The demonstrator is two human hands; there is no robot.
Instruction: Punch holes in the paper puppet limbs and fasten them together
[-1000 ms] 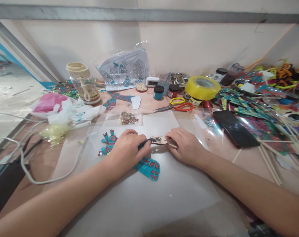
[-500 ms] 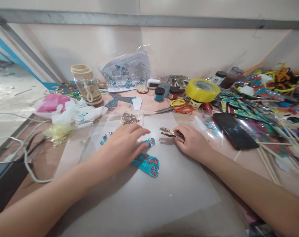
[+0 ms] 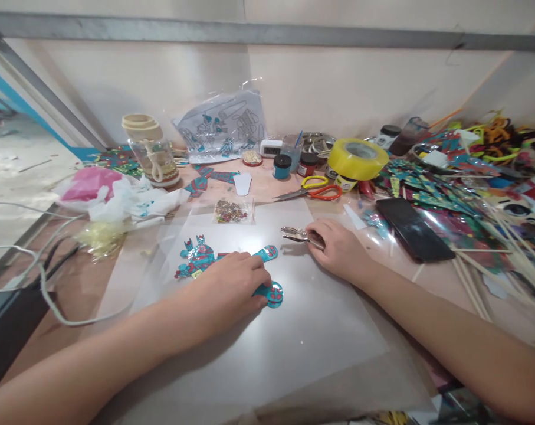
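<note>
My left hand (image 3: 240, 280) is closed on a blue and red painted cutout piece (image 3: 274, 294), whose rounded end sticks out past the fingers. Just above it, the tip of another painted strip (image 3: 268, 253) shows beyond the knuckles. A painted figure (image 3: 200, 255) in blue and red, with pointed bits at its top, lies left of the hand, partly hidden by it. In my right hand (image 3: 335, 248) is a metal hole punch (image 3: 296, 235), gripped by its handles with the jaws pointing left. All this is on a translucent sheet (image 3: 320, 354).
Beyond the sheet's far edge lie scissors (image 3: 309, 192), paint jars (image 3: 282, 167) and a yellow tape roll (image 3: 360, 158). A small bag of beads or fasteners (image 3: 233, 211) rests on the sheet. A phone (image 3: 414, 229) and wooden sticks (image 3: 473, 289) are at right, cables (image 3: 43, 283) at left.
My left hand has come down toward me and closed on the lower painted piece, uncovering the figure and the small bag. The right hand keeps holding the hole punch.
</note>
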